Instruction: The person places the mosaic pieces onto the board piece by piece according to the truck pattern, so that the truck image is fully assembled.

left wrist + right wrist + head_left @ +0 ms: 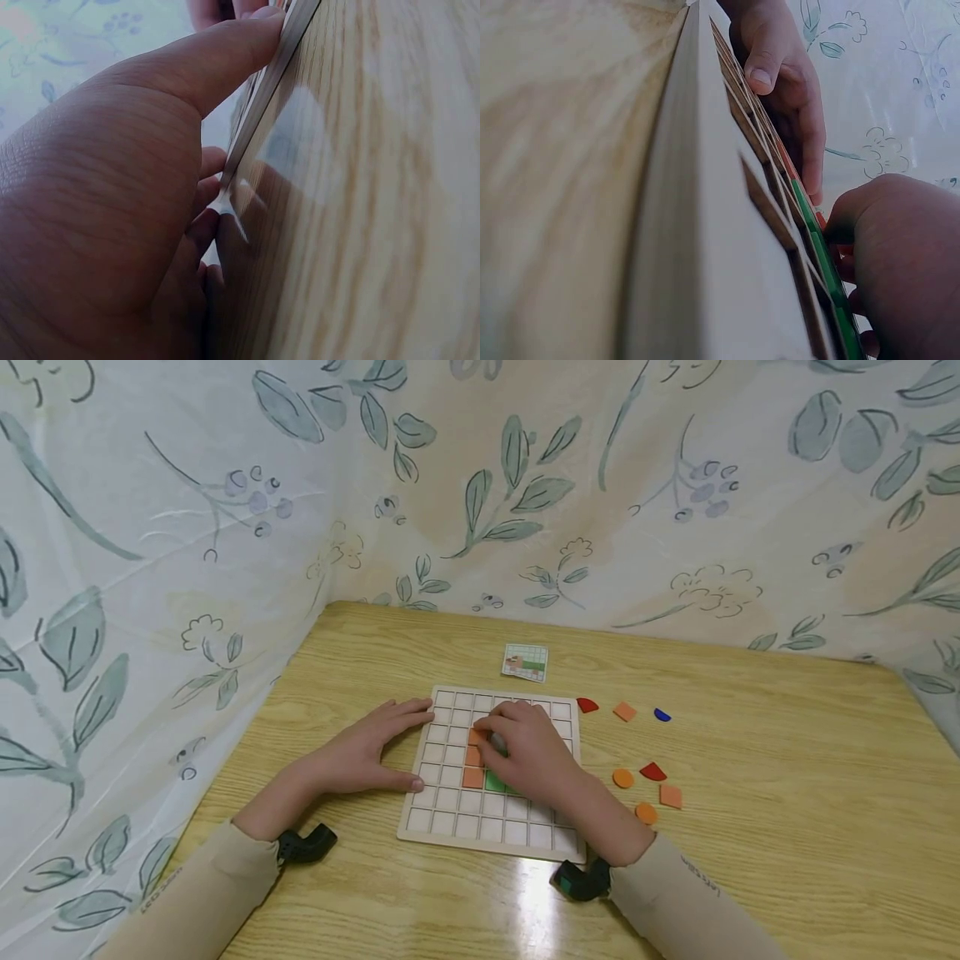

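Note:
A wooden grid board lies on the table, with square recesses. The left hand spreads along its left side, thumb and fingertips touching the edge; in the left wrist view the straight thumb rests at that edge. Over the board's middle, the right hand pinches an orange square tile between thumb and forefinger. Below it are two more orange squares in one column. Green tiles run rightward beside the lowest one, partly hidden under the right hand; they show in the right wrist view too.
A small printed card with a coloured grid pattern lies behind the board. Right of it are red pieces, orange squares, orange discs and a blue half-disc. Patterned cloth hangs behind and left of the table.

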### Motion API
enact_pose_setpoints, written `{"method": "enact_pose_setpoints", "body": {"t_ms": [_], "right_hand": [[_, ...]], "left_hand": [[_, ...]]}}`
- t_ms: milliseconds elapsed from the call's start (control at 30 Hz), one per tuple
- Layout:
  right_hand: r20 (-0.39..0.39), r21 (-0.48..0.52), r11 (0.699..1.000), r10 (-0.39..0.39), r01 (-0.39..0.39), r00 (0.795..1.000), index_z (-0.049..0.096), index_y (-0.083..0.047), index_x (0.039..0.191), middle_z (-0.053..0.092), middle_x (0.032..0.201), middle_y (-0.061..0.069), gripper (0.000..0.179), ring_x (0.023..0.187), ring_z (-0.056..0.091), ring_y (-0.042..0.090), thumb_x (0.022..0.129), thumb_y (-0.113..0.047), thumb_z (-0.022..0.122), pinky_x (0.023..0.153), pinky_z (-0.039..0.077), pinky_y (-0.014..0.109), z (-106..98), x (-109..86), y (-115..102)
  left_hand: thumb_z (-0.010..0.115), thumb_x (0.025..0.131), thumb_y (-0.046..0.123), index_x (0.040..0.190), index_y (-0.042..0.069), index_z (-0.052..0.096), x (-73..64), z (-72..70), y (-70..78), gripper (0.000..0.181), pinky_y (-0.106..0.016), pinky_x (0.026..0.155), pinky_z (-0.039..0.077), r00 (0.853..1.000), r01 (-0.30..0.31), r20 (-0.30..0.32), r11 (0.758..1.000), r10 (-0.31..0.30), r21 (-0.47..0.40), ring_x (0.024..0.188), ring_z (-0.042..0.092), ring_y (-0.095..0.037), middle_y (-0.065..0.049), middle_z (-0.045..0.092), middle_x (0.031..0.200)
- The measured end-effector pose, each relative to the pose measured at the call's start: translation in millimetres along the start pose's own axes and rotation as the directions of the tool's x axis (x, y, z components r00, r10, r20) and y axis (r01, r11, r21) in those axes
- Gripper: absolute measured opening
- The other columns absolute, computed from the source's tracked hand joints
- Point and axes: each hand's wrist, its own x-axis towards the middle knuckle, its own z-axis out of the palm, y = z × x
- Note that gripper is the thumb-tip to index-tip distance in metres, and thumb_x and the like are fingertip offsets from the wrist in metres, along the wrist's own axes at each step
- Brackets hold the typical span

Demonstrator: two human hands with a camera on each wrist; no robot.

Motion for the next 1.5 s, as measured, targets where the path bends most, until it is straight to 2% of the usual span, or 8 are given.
{"method": "enact_pose_setpoints", "body": {"t_ms": [467, 600, 867, 1000, 1167, 1333, 1500], "right_hand": [[0.025, -0.024, 0.999, 0.041, -0.041, 0.999, 0.083, -0.012, 0.115, 0.074, 0.109, 0.002, 0.017, 0.105, 0.067, 0.027, 0.1, -0.019, 0.077, 0.095, 0.054, 0.049, 0, -2.2, -1], [-0.011, -0.015, 1.0, 0.025, -0.025, 1.0, 0.084, -0.011, 0.112, 0.075, 0.107, 0.003, 0.016, 0.103, 0.068, 0.028, 0.099, -0.017, 0.078, 0.093, 0.055, 0.05, -1, -2.3, 0], [-0.09, 0.013, 1.0, 0.003, -0.002, 0.996, 0.084, -0.007, 0.111, 0.077, 0.101, 0.005, 0.018, 0.088, 0.066, 0.025, 0.095, -0.013, 0.079, 0.084, 0.054, 0.047, -7, -3.2, 6], [-0.1, 0.028, 1.0, 0.006, -0.003, 0.995, 0.084, -0.006, 0.111, 0.077, 0.102, 0.005, 0.018, 0.09, 0.067, 0.026, 0.096, -0.013, 0.079, 0.085, 0.055, 0.048, -7, -3.9, 11], [-0.098, 0.02, 0.999, 0.031, -0.029, 0.995, 0.084, -0.006, 0.113, 0.077, 0.106, 0.006, 0.018, 0.097, 0.069, 0.028, 0.097, -0.013, 0.079, 0.09, 0.055, 0.051, -13, -5.9, 10], [-0.106, 0.003, 0.999, 0.039, -0.039, 0.994, 0.084, -0.005, 0.112, 0.077, 0.105, 0.006, 0.018, 0.093, 0.068, 0.027, 0.097, -0.014, 0.079, 0.086, 0.055, 0.047, -20, -9.4, 12], [-0.101, 0.051, 0.993, 0.112, -0.107, 0.989, 0.083, -0.004, 0.114, 0.076, 0.107, 0.007, 0.019, 0.095, 0.066, 0.028, 0.098, -0.015, 0.077, 0.086, 0.053, 0.047, -28, -16.5, 18]], "left_hand": [[0.087, 0.087, 0.064, 0.17, 0.024, 0.042, -0.5, 2.6, -0.4, 0.102, -0.066, 0.132, 0.012, 1.0, -0.002, -0.004, 1.0, 0.002, 0.002, 0.166, 0.009, -0.043, 0.006, 0.024, 0.18], [0.087, 0.087, 0.063, 0.17, 0.025, 0.042, -0.8, 3.4, -2.3, 0.102, -0.066, 0.132, 0.012, 1.0, -0.005, -0.011, 1.0, 0.006, 0.013, 0.166, 0.01, -0.044, 0.007, 0.024, 0.18], [0.086, 0.087, 0.065, 0.171, 0.026, 0.041, -0.2, 3.2, 0.0, 0.103, -0.066, 0.132, 0.013, 1.0, 0.01, 0.0, 1.0, -0.01, 0.001, 0.166, 0.008, -0.043, 0.008, 0.023, 0.18], [0.086, 0.088, 0.064, 0.171, 0.025, 0.04, -2.2, 1.9, 1.7, 0.103, -0.067, 0.131, 0.014, 1.0, 0.024, 0.003, 1.0, -0.024, 0.001, 0.166, 0.008, -0.044, 0.007, 0.022, 0.181], [0.085, 0.089, 0.063, 0.172, 0.024, 0.038, -3.8, -0.2, 2.7, 0.103, -0.068, 0.131, 0.014, 1.0, 0.025, -0.003, 1.0, -0.025, 0.004, 0.166, 0.008, -0.043, 0.005, 0.021, 0.181], [0.085, 0.09, 0.061, 0.173, 0.022, 0.036, -3.5, -0.4, 2.0, 0.103, -0.066, 0.132, 0.014, 1.0, 0.025, 0.001, 1.0, -0.025, -0.012, 0.167, 0.006, -0.041, 0.006, 0.019, 0.181], [0.085, 0.09, 0.06, 0.172, 0.022, 0.037, -4.7, 0.2, 0.5, 0.102, -0.066, 0.132, 0.014, 1.0, 0.026, 0.003, 0.999, -0.026, -0.025, 0.167, 0.007, -0.039, 0.007, 0.019, 0.181]]}}
